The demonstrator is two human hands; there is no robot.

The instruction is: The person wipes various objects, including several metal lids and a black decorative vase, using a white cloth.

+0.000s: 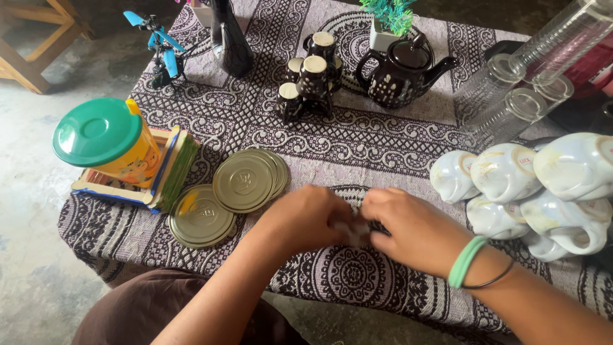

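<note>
Head view: nearest the lens, two bare forearms are reaching in over the near edge of the table (357,163), which is wearing a purple-and-white patterned cloth. The left hand (306,217) and the right hand (415,230) are meeting at the middle of the cloth, fingers curled inward, both pinching a small whitish wad (353,231), cloth or paper, too bunched to tell which. Neither hand is lying flat; both are closing on that wad, knuckles up, fingertips mostly hidden. The right wrist is carrying a green band and a thin dark bangle. Progress, as a judgement: the wad is looking freshly gathered or mid-fold, and nothing around is being touched with it. The metal lids (242,182), two overlapping stacks just left of the left hand, are lying undisturbed. The white cups (511,172), heaped on their sides to the right, are likewise sitting apart from both hands. Farther back: a dark teapot (402,73), a cluster of small dark cups (311,80), clear glasses (511,96) tipped over at right, a yellow container with green lid (105,137) at left.
</note>
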